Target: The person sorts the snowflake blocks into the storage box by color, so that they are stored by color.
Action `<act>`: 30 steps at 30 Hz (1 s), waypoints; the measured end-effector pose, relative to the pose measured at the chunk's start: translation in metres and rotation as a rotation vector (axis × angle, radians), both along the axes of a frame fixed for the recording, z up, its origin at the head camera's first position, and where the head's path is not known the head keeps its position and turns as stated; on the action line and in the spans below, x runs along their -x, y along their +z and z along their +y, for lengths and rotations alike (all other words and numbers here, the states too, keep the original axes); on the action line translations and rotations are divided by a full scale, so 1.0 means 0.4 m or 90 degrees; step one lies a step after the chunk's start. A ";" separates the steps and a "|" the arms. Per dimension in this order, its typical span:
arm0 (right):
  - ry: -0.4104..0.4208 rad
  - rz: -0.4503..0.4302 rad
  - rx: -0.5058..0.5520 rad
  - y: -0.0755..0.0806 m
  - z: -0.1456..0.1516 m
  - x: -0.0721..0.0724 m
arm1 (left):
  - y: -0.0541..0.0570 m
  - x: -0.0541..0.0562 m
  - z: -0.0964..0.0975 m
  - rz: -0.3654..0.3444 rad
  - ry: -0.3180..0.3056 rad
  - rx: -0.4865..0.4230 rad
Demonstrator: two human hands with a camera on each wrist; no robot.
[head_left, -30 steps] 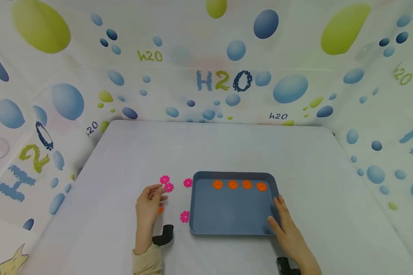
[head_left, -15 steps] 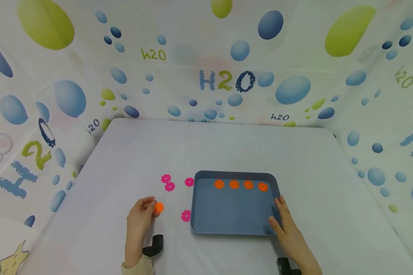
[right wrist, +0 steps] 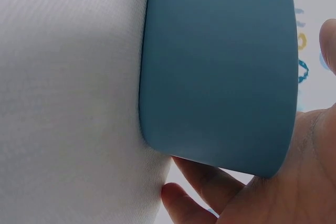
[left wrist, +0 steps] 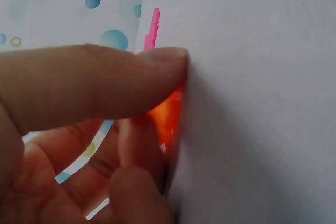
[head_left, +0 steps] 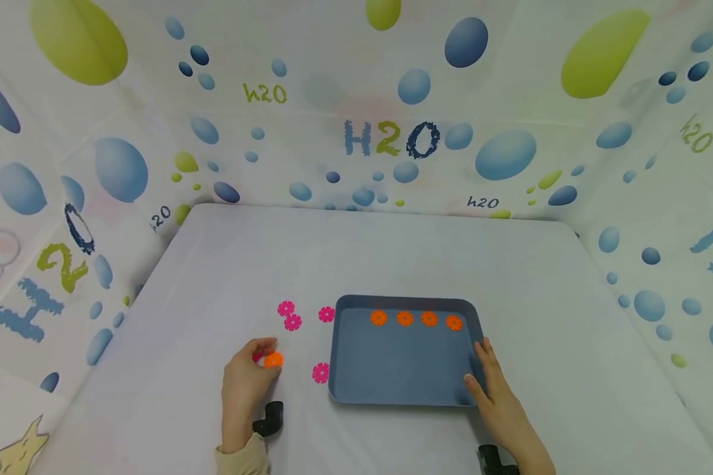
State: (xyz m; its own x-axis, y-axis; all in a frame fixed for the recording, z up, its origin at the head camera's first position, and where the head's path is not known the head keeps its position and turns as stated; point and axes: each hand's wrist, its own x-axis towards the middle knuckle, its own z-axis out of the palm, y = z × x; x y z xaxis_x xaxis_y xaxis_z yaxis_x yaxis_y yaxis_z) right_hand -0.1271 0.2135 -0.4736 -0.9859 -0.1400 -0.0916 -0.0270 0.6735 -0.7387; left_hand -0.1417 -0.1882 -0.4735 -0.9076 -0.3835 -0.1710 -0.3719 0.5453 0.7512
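Note:
My left hand (head_left: 243, 379) is low over the table left of the tray, thumb and fingers curled about an orange flower-shaped disc (head_left: 273, 359). In the left wrist view that orange disc (left wrist: 167, 116) shows between thumb and fingertips, against the white cloth. A bit of pink disc (head_left: 257, 356) peeks out beside it under the fingers. My right hand (head_left: 502, 399) rests on the right side of a blue-grey tray (head_left: 404, 402), its fingers fairly straight along the rim. The right wrist view shows the tray's outer wall (right wrist: 220, 77) close to the palm.
Several orange discs (head_left: 404, 318) form a row along the tray's far side. Two pink discs (head_left: 292, 322) touch each other left of the tray. One pink disc (head_left: 327, 315) and another pink disc (head_left: 321, 373) lie by its left edge. White cloth (head_left: 356, 251) covers the table.
My left hand has drawn back from the pair of pink discs toward the near left, and its fingers have closed about the orange disc. My right hand stays at the tray.

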 end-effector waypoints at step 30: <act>0.000 0.001 0.007 0.000 0.001 -0.001 | 0.054 0.061 0.045 0.084 0.045 -0.286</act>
State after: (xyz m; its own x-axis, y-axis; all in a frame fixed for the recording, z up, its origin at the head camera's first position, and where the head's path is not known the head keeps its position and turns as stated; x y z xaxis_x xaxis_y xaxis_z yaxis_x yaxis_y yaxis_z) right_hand -0.1269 0.2139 -0.4736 -0.9861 -0.1411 -0.0880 -0.0287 0.6657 -0.7457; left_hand -0.1661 -0.1700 -0.4518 -0.9073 -0.3588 -0.2192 -0.2819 0.1325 0.9503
